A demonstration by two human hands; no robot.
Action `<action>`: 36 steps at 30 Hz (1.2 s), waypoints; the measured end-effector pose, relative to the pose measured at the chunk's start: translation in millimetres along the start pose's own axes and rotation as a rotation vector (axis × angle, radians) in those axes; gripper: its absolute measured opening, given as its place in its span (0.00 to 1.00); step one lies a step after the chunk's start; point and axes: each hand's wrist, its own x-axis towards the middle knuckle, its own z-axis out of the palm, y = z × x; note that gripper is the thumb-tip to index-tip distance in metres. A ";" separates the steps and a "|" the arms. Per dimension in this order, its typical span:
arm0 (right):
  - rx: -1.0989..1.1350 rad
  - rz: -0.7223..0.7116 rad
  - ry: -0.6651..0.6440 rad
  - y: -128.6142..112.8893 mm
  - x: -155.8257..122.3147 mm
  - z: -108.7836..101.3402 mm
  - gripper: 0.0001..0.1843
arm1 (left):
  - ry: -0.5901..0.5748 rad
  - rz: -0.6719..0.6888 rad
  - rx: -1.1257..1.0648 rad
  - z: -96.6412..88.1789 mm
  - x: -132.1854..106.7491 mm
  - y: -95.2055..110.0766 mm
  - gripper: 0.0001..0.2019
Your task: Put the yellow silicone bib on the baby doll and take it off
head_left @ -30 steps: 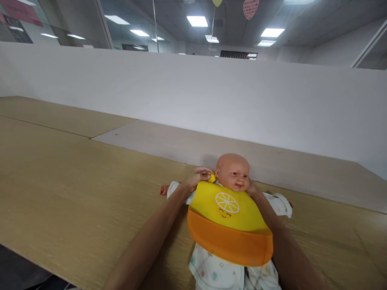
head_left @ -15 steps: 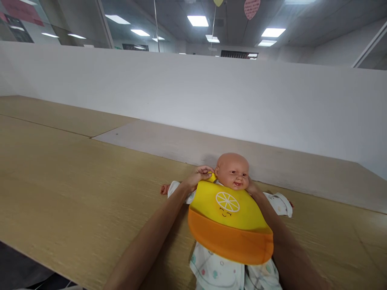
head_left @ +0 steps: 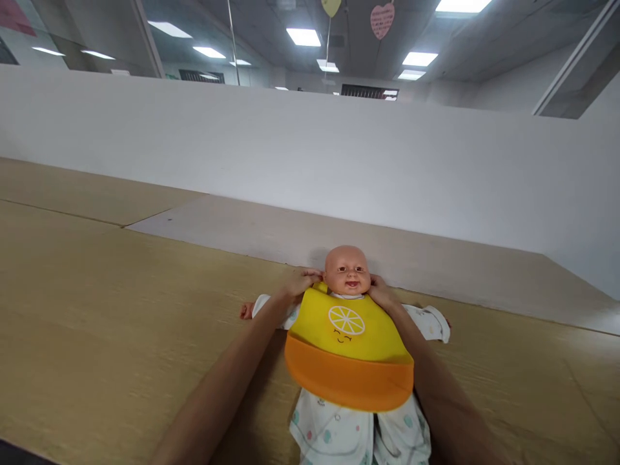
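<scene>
A baby doll [head_left: 347, 268] lies on its back, face up, in a white patterned outfit [head_left: 334, 429]. Over its chest spreads a bib [head_left: 346, 349], yellow with a citrus-slice face above and an orange pocket below. My left hand [head_left: 304, 281] is closed at the side of the doll's neck, on the bib's yellow neck strap. On the opposite side, my right hand [head_left: 381, 292] touches the neck below the ear. Its fingertips are hidden behind the doll's head, so their grip does not show.
The doll lies on a wood-toned tabletop [head_left: 121, 336]. Behind its head runs a paler grey strip [head_left: 271, 226], then a white wall [head_left: 300, 148]. Windows above carry a pink heart-shaped note [head_left: 382, 20] and a yellow one [head_left: 331, 6].
The doll's head has turned from facing right to facing up toward me. Both hands stay at its neck. The whole view has shifted, so everything appears farther left.
</scene>
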 end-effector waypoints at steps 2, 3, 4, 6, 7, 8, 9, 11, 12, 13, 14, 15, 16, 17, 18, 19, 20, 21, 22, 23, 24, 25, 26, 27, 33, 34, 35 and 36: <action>-0.028 0.018 0.004 -2.3 1.6 -0.7 0.17 | -0.046 0.006 0.007 0.7 -1.7 1.7 0.07; -0.041 0.013 0.005 -3.4 2.5 -0.9 0.17 | -0.063 0.007 0.015 1.3 -2.8 2.9 0.07; -0.052 -0.004 0.004 -4.4 3.4 -1.2 0.17 | -0.074 0.004 0.028 2.1 -3.8 4.3 0.07; -0.066 -0.046 -0.006 -6.7 4.9 -1.9 0.18 | -0.073 -0.003 0.065 3.4 -5.6 7.6 0.07; -0.070 -0.064 -0.015 -8.1 5.2 -2.6 0.19 | -0.065 0.001 0.088 3.9 -6.3 9.4 0.07; -0.071 -0.080 -0.029 -9.6 5.3 -3.6 0.19 | -0.062 0.011 0.114 4.3 -7.0 11.2 0.07; -0.074 -0.092 -0.043 -11.4 5.1 -4.7 0.19 | -0.064 0.030 0.141 4.4 -7.5 13.0 0.06; -0.075 -0.116 -0.066 -15.2 4.0 -7.4 0.20 | -0.081 0.078 0.199 4.1 -7.9 16.2 0.05; -0.073 -0.129 -0.072 -17.0 3.3 -8.7 0.20 | -0.091 0.099 0.228 3.8 -7.8 17.5 0.04; -0.069 -0.142 -0.077 -18.5 2.6 -9.8 0.20 | -0.096 0.117 0.253 3.4 -7.5 18.7 0.04; -0.064 -0.154 -0.082 -19.8 2.1 -10.6 0.21 | -0.096 0.134 0.275 3.2 -6.9 19.7 0.04; -0.060 -0.162 -0.087 -20.8 1.9 -11.1 0.21 | -0.092 0.152 0.292 3.1 -6.3 20.7 0.04; -0.057 -0.167 -0.094 -21.6 1.9 -11.4 0.21 | -0.087 0.170 0.306 3.2 -5.6 21.5 0.04; -0.055 -0.169 -0.098 -22.3 2.1 -11.5 0.21 | -0.084 0.188 0.320 3.7 -5.0 22.2 0.04; -0.054 -0.173 -0.095 -23.0 2.5 -11.4 0.21 | -0.079 0.204 0.337 4.3 -4.5 22.8 0.05; -0.058 -0.180 -0.086 -23.8 2.8 -11.3 0.22 | -0.071 0.219 0.355 5.2 -4.1 23.2 0.06; -0.066 -0.188 -0.073 -24.6 3.2 -11.0 0.22 | -0.063 0.233 0.369 6.2 -3.7 23.3 0.07; -0.076 -0.195 -0.053 -25.6 3.4 -10.7 0.22 | -0.053 0.246 0.373 7.2 -3.2 23.0 0.08; -0.090 -0.198 -0.031 -26.4 3.4 -10.3 0.23 | -0.041 0.261 0.365 8.1 -2.5 22.3 0.09; -0.106 -0.196 -0.011 -27.1 3.3 -9.7 0.22 | -0.027 0.280 0.349 8.9 -1.6 21.2 0.10; -0.120 -0.188 0.006 -27.4 3.2 -9.0 0.21 | -0.009 0.298 0.328 9.6 -0.5 19.8 0.11; -0.130 -0.175 0.018 -27.2 3.2 -8.1 0.20 | 0.006 0.310 0.308 10.2 0.6 18.1 0.12; -0.139 -0.162 0.028 -26.7 3.4 -7.3 0.20 | 0.018 0.318 0.292 10.7 1.7 16.2 0.13; -0.148 -0.152 0.034 -25.7 3.7 -6.4 0.20 | 0.028 0.324 0.280 11.2 2.4 14.3 0.14; -0.267 -0.073 0.053 -17.5 7.1 -3.2 0.19 | 0.122 0.308 0.285 15.6 -1.5 7.2 0.14; -0.282 -0.063 0.058 -16.9 7.3 -2.9 0.19 | 0.142 0.295 0.292 16.3 -2.5 6.8 0.14; -0.294 -0.058 0.062 -16.7 7.4 -2.6 0.19 | 0.153 0.283 0.297 16.8 -3.2 6.4 0.15; -0.304 -0.054 0.066 -16.8 7.2 -2.5 0.18 | 0.157 0.275 0.303 17.1 -3.4 5.9 0.15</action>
